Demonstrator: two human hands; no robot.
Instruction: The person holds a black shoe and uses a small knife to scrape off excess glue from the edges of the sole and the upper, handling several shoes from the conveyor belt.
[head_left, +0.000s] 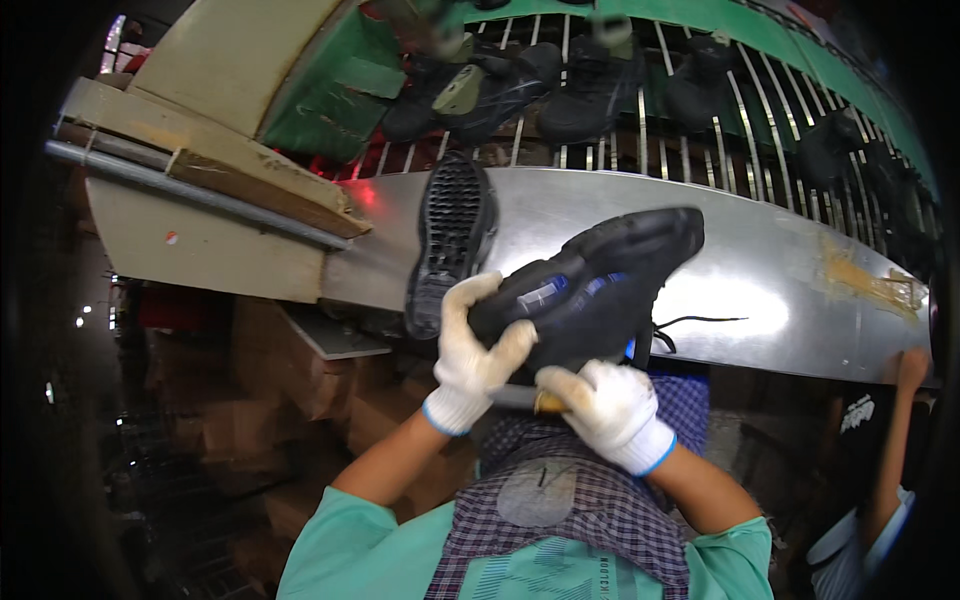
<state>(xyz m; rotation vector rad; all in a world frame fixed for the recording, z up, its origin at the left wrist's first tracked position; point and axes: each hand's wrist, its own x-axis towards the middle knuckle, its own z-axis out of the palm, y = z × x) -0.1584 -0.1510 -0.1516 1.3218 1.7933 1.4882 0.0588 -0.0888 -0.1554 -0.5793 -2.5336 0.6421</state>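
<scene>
My left hand (470,350), in a white knit glove, is closed on the heel end of a black shoe (610,265). The shoe is tilted over the metal ledge, its toe pointing up to the right, and a black lace (705,320) dangles from it. Below the shoe, my gloved right hand (608,408) is closed on a slim yellow-and-grey hand tool (515,398), whose exact kind I cannot make out. Left of the held shoe, another black shoe (452,235) rests on the ledge with its lugged sole facing up.
The shiny metal ledge (390,250) borders a conveyor of metal slats (660,150) carrying several black shoes (590,95). A beige panel with a pipe (200,180) stands at left. Cardboard boxes (320,370) sit below. Another person's hand (912,368) touches the ledge's right end.
</scene>
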